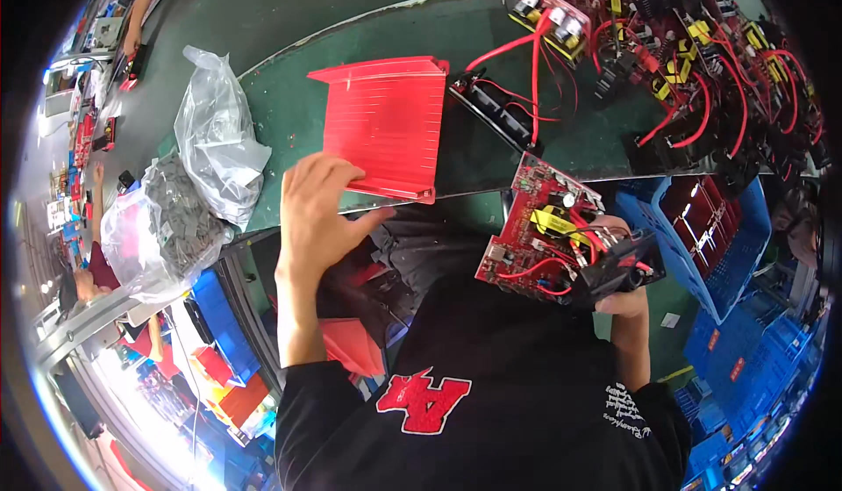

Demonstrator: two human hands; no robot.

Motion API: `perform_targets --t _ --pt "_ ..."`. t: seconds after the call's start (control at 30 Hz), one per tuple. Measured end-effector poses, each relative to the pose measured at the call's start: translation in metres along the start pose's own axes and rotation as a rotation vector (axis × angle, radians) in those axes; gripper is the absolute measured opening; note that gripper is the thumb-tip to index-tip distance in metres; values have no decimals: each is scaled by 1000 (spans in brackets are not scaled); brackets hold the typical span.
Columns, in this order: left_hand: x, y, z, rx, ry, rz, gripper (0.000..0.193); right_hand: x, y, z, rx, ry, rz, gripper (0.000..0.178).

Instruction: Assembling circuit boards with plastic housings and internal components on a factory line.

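Note:
My right hand [624,301] grips a red circuit board [524,238] by the black end panel [624,267] wired to it. Yellow-wrapped parts and red wires sit on the board, which is tilted up in front of my body. My left hand [317,215] has its fingers apart and holds nothing; its fingertips are over the lower left corner of a red ribbed metal housing [386,122]. Whether they touch it I cannot tell. The housing lies on the green table [294,78]. Right of it rests a black panel [495,109] with red wires running to another board [544,8].
Several wired boards [693,61] are heaped at the far right. A blue crate [737,263] with red housings stands by the table's right edge. Clear plastic bags [219,140], one holding dark small parts [180,215], lie at the left. Other people's hands [133,39] work beyond.

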State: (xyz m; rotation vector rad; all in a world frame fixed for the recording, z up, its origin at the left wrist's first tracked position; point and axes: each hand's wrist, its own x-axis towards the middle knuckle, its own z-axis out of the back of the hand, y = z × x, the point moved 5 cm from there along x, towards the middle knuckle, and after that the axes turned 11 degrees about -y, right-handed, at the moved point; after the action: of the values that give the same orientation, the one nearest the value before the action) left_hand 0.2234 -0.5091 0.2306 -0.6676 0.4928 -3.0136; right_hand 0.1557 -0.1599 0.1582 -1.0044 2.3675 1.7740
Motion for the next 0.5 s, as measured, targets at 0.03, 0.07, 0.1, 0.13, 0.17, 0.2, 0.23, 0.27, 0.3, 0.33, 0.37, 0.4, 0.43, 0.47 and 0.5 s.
perform_targets --t 0.03,0.07,0.1,0.13,0.17,0.2,0.23,0.27,0.3,0.33,0.37,0.4,0.43,0.47,0.5 --pt "-1 -2 -5 72 11 -18 27 1 0 -1 4 4 -9 94" --pt "-2 -2 -8 142 22 -38 27 2 4 -3 16 -13 8 94" --pt "-3 2 -11 141 28 -38 27 5 6 -4 28 -34 30 94" --pt "-5 5 -14 116 29 -59 27 8 6 -4 35 -40 48 95" --pt "-7 8 -17 90 29 -79 27 10 6 -4 37 -43 45 95" --pt "-9 8 -19 90 35 -79 27 12 6 -4 30 -48 41 96" --pt "-11 9 -23 129 52 -27 26 13 5 -3 22 -53 37 96" --pt "-12 10 -25 168 68 27 25 14 5 -4 19 -39 38 98" --pt "-12 9 -27 165 71 27 25 15 5 -4 18 -42 35 98" --pt "-10 9 -27 160 52 50 26 15 4 -5 -3 -42 46 97" --pt "-9 10 -27 155 33 74 27 15 4 -6 -24 -42 57 96" --pt "-9 10 -28 151 34 75 27 15 3 -6 -26 -44 56 96" --pt "-8 10 -29 186 32 82 30 15 2 -6 -39 -62 73 94" --pt "-8 11 -31 221 30 89 34 15 2 -5 -51 -79 91 91" --pt "-9 12 -32 227 28 98 34 17 1 -8 -53 -69 88 91"
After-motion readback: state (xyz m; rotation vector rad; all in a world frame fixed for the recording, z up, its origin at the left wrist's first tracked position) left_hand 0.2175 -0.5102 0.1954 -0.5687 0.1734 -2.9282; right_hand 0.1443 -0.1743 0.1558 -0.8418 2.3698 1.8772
